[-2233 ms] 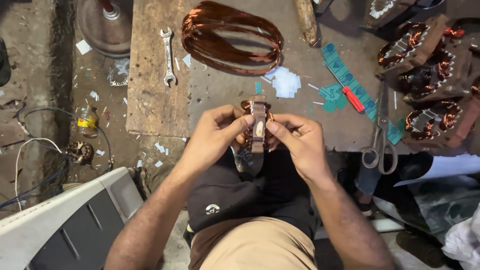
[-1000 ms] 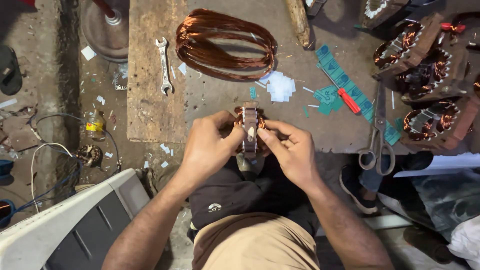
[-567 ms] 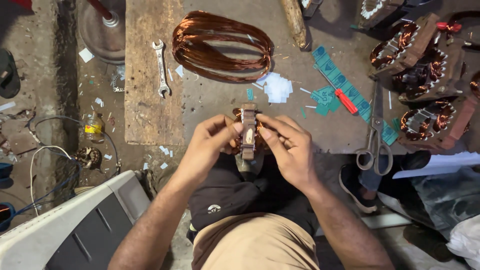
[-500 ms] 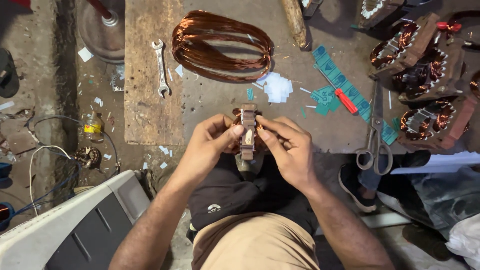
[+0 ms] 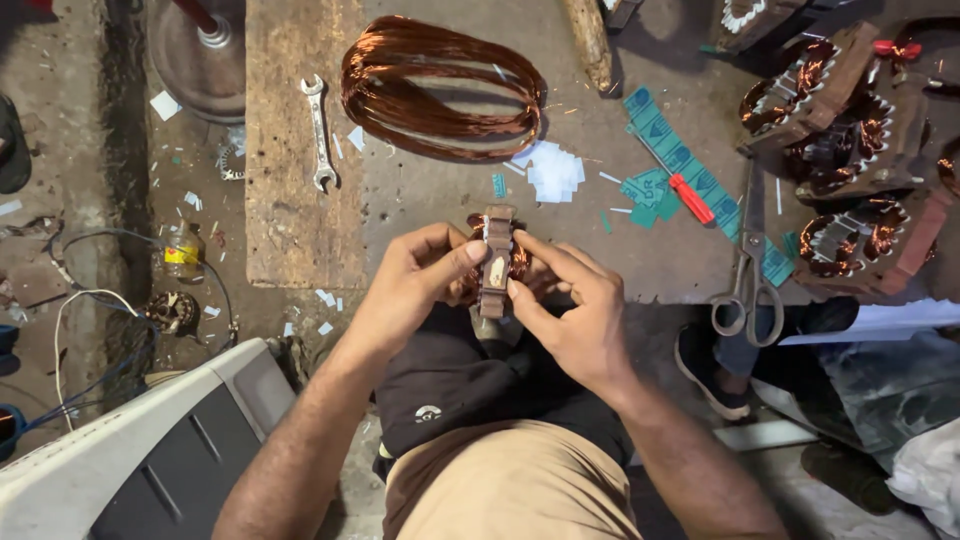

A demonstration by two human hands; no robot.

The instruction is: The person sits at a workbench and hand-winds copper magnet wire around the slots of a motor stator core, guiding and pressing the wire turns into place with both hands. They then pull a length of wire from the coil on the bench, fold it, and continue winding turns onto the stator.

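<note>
Gripping a small motor stator (image 5: 497,262) edge-on between both hands, the person holds it over the lap at the near edge of the surface (image 5: 620,250). The left hand (image 5: 415,285) pinches its side with closed fingers; the right hand (image 5: 570,310) closes on the other side, thumb on a pale insert. Copper windings show inside the core, so winding appears largely done. A loose copper coil (image 5: 440,85), scissors (image 5: 745,275), a spanner (image 5: 319,130) and further wound stators (image 5: 850,150) lie beyond.

Bare bench (image 5: 420,215) ahead, copper coil (image 5: 440,88) beyond, scissors (image 5: 745,270) right
</note>
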